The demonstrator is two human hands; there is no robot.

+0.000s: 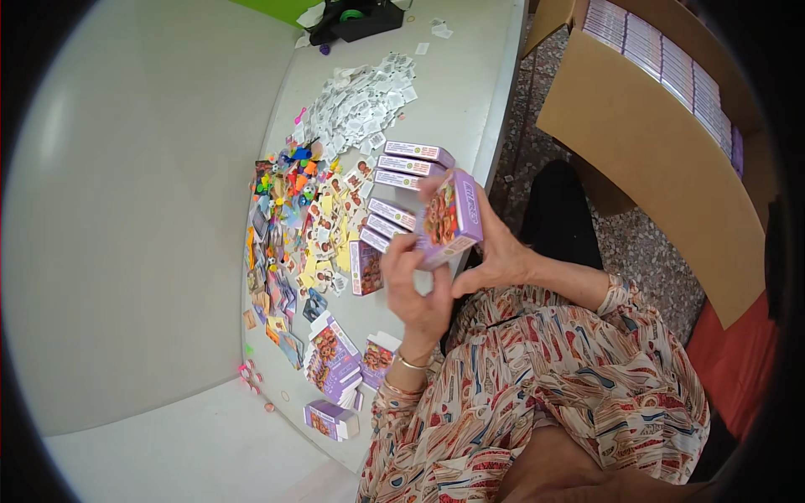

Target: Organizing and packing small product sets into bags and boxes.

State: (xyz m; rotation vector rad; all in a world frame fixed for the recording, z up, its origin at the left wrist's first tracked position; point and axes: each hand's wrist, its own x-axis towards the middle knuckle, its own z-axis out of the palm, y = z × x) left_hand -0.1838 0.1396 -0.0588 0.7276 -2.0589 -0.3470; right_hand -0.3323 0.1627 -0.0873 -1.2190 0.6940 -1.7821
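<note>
Both my hands are on a small purple cardboard box (471, 210) with a coloured picture on its front, held tilted above the table's near edge. My right hand (496, 256) wraps round the box from behind, and some of its fingers show blurred at the far side. At the lower left corner, my left hand (417, 293) has its fingers bent against the box. Just beyond lie several purple boxes (411, 166) in a row, their narrow sides up. One more box (366, 270) stands beside my left hand, its picture side partly showing.
Flattened purple cartons (334, 356) lie stacked at the near left, beside a single box (329, 419). Beyond the row spread picture cards (325, 222), small colourful toys (293, 180) and a heap of white slips (360, 105). A black tape dispenser (356, 23) stands far off. At right, a large carton (646, 142) holds packed boxes.
</note>
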